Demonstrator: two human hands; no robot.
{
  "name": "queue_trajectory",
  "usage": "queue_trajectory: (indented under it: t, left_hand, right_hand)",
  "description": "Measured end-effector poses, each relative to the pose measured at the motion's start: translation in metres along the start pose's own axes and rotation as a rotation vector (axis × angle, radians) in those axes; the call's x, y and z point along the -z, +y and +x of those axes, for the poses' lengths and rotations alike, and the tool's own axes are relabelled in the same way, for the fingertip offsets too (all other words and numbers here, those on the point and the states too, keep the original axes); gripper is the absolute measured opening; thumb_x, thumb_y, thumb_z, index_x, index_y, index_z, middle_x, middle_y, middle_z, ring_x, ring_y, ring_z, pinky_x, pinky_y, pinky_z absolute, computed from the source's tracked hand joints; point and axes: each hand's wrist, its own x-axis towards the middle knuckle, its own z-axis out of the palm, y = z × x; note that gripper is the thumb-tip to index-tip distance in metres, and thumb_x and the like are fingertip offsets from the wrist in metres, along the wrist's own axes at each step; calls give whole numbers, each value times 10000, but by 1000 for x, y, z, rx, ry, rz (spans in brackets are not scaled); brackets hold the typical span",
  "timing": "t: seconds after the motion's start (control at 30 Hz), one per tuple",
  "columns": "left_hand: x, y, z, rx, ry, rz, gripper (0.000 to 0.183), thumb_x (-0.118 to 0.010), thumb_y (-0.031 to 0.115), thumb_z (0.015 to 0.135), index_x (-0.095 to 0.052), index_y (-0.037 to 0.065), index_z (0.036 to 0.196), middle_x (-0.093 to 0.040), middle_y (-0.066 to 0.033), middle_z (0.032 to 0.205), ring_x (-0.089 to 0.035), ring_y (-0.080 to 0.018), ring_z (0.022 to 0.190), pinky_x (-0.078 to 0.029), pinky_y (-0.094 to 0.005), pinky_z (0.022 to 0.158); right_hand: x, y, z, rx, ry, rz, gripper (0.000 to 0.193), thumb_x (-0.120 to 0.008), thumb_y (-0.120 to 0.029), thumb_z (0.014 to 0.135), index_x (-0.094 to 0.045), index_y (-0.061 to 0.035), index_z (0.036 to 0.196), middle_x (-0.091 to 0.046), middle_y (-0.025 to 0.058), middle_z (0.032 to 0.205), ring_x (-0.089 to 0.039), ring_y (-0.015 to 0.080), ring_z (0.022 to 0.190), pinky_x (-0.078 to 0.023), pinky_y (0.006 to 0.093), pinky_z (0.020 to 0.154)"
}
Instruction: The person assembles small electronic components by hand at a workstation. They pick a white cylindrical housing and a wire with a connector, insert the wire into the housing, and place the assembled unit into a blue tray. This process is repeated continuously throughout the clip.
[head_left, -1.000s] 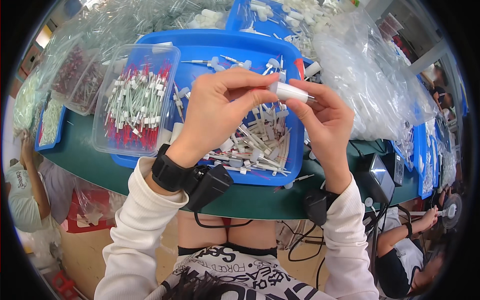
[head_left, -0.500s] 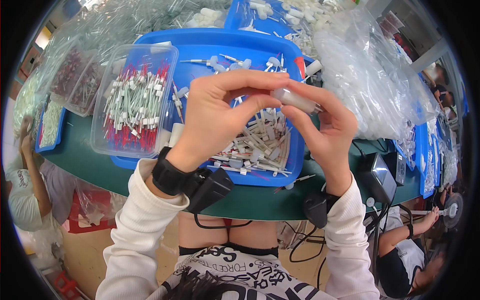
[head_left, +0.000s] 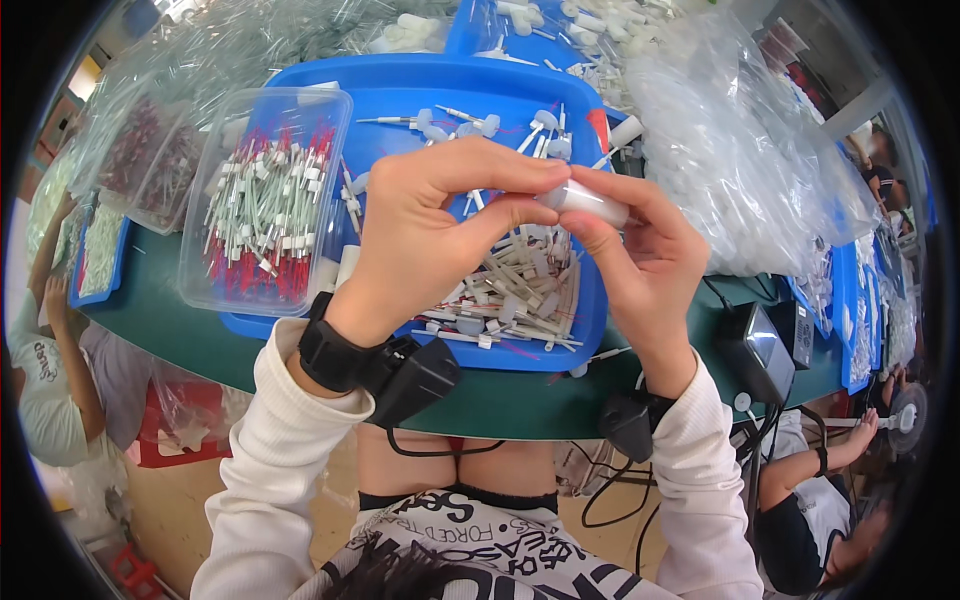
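Observation:
Over the blue tray (head_left: 380, 88), both my hands are closed on a short white plastic cylinder (head_left: 598, 204). The thumb and index finger of my left hand (head_left: 425, 225) pinch its left end, which looks translucent. My right hand (head_left: 655, 255) grips along the body with thumb and fingers. What lies inside the cylinder is hidden. Beneath my hands the tray holds a heap of slim white parts with thin wires (head_left: 525, 285), and several similar pieces with pale translucent caps lie toward its far side.
A clear plastic box (head_left: 190, 285) of red-and-white wired parts stands at the tray's left. Large clear bags (head_left: 740, 180) of white pieces sit at right. Black boxes (head_left: 760, 355) with cables rest near the right table edge. Other people work at both sides.
Both hands have shifted very slightly left. The cylinder has turned a little between my fingers, and more of its white side shows. My grip stays on it.

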Motion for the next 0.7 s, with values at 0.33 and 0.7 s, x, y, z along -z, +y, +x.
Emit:
queue_trajectory:
  t: [0.33,0.7]
  left_hand:
    - [-3,1,2,121,38,-198,251,-614,-134,750,-624,-67,992,-634,-172,1005,-630,-206,906,-540,-297,789]
    - [2,0,4,-21,2,-88,255,-639,-138,718,-641,-55,959,-639,-156,961,-620,-187,861,-530,-270,744]
  right_hand:
    - [3,4,9,318,15,-275,272,-713,21,713,-640,3,974,-665,109,898,-643,162,796,-502,252,683]
    - [-3,-1,-2,16,37,-109,254,-699,-8,752,-625,25,992,-663,99,883,-629,130,787,-495,236,680]
